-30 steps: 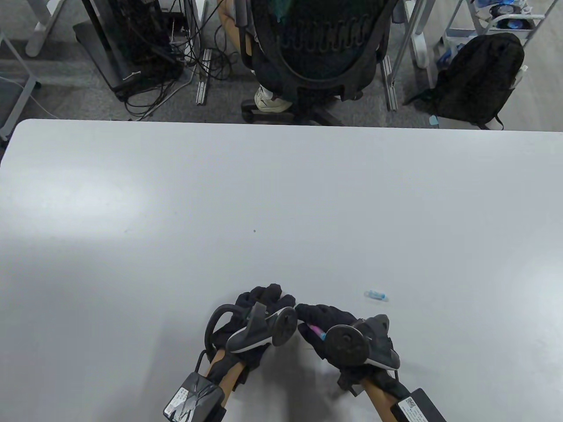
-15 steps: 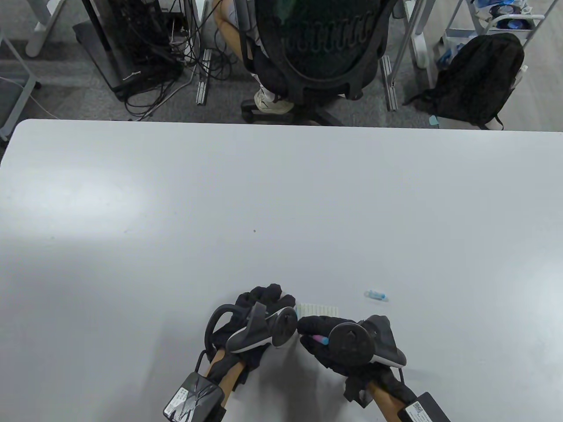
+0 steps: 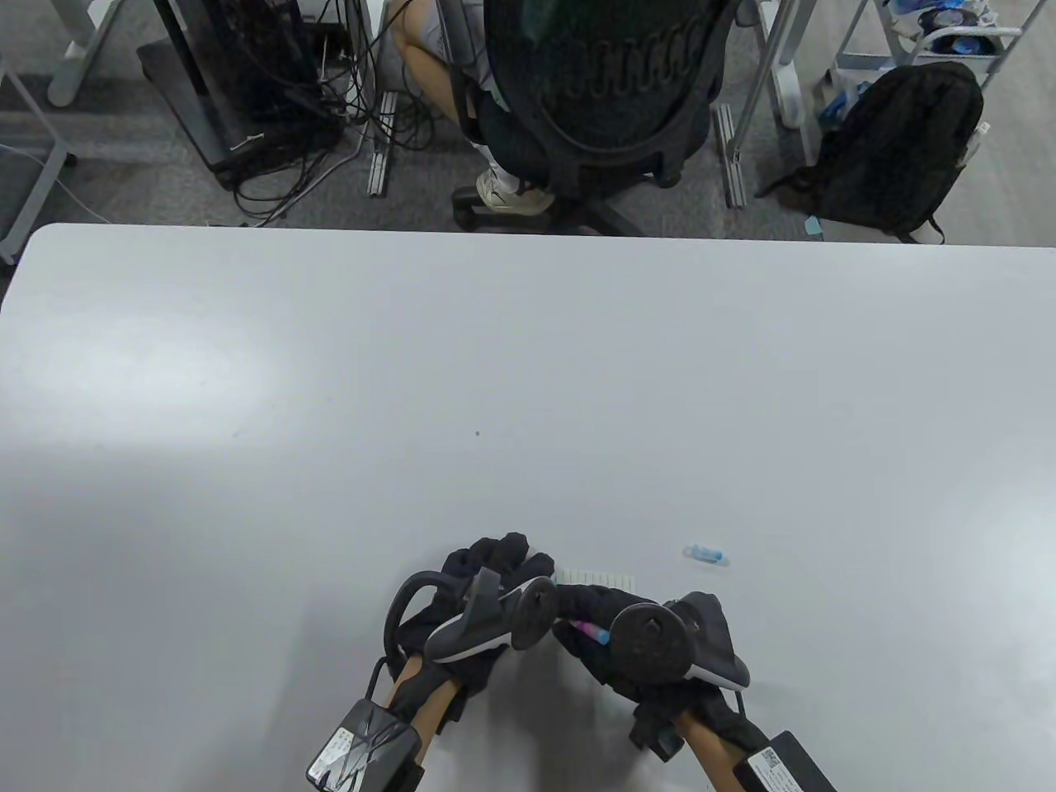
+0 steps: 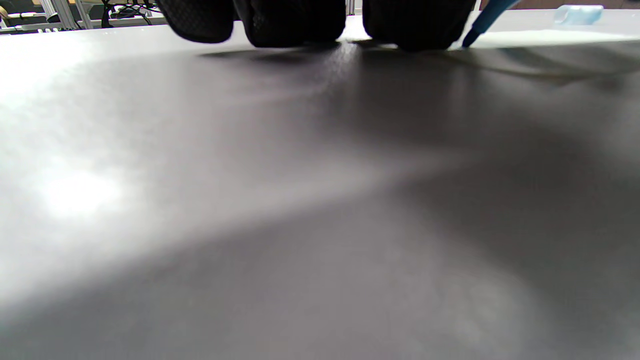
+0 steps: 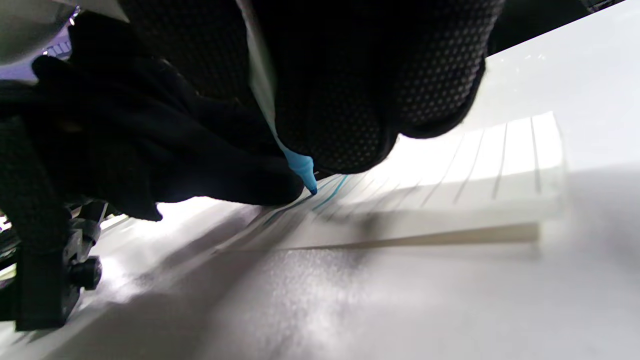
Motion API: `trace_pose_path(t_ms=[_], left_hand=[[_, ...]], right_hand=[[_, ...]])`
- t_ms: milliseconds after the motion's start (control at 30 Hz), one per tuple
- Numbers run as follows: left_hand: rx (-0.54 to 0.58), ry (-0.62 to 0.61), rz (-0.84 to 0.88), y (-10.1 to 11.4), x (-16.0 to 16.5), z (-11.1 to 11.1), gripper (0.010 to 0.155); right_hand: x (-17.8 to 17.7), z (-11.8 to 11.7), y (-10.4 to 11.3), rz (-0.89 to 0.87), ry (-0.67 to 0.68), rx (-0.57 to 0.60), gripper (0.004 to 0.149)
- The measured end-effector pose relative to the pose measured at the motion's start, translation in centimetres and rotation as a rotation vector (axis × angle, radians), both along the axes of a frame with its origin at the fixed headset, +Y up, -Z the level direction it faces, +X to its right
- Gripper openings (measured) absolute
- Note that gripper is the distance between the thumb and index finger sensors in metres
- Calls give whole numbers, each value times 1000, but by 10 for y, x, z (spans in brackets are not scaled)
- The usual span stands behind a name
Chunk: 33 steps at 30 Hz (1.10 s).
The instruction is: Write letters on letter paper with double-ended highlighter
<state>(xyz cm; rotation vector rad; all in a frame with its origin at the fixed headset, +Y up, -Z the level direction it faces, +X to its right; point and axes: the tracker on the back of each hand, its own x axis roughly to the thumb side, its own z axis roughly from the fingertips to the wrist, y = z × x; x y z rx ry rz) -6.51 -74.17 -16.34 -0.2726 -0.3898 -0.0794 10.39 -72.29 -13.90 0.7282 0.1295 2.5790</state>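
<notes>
A small lined letter paper [image 3: 596,577] [image 5: 450,170] lies near the table's front edge, mostly hidden under both hands. My right hand [image 3: 594,627] grips the double-ended highlighter [image 3: 592,632], pink and blue at its upper end. Its blue tip [image 5: 306,176] touches the paper beside thin blue strokes. My left hand [image 3: 495,569] rests on the table at the paper's left end, fingers [image 4: 295,22] pressed down flat. The blue tip [image 4: 480,27] shows at the left wrist view's top right.
The highlighter's clear blue cap [image 3: 709,554] [image 4: 577,14] lies on the white table [image 3: 528,371] to the right of the paper. Beyond the far edge stand a black office chair [image 3: 602,91] with a seated person, cables and a black backpack [image 3: 899,148].
My right hand drew back toward me, uncovering the paper's far edge, then shifted slightly left with the highlighter. The left hand stayed put. The chair beyond the table turned a little.
</notes>
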Motion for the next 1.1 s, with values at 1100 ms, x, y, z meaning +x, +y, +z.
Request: trace_pose_path(t_ms=[1100], left_hand=[[-41,-21,9,-3,3,0,51]], right_hand=[[16,2,6,6,-58,43,48]])
